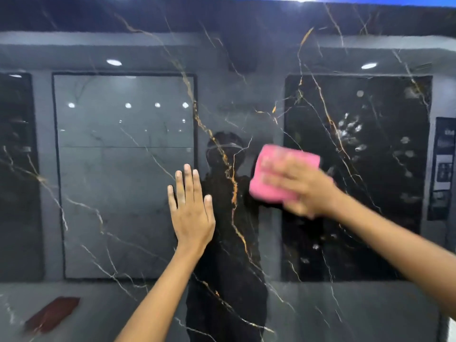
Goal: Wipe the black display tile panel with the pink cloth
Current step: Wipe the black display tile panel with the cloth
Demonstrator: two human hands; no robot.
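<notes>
Head view, facing a glossy black panel (138,218) with white and gold veining; it is filling nearly the whole frame and is mirroring the room behind the person.

Far left, low: a dark red rectangular shape (53,313) is showing in the panel's lower corner. Cannot tell whether it is a reflection or something lying against the panel.

Left of centre: a pale framed rectangle (123,174) is appearing as a reflection, with small round ceiling lights (114,62) glinting above and inside it.

Centre-left: the left hand (191,213) is lying flat on the panel, fingers straight and close together, pointing up, thumb out to the side. It is gripping nothing; the palm is pressing against the glossy face.

Centre: the person's dark silhouette (227,243) is reflecting between the two arms, crossed by a gold vein.

Centre-right: the pink cloth (278,169) is sitting against the panel, folded into a rough rectangle. The right hand (306,191) is covering its lower right part and pressing it to the panel. This hand is motion-blurred, so finger positions are unclear; cannot tell how far it is curling.

Right: whitish smudges and fingerprint-like marks (350,129) are showing on a darker reflected rectangle, just beyond the cloth.
</notes>
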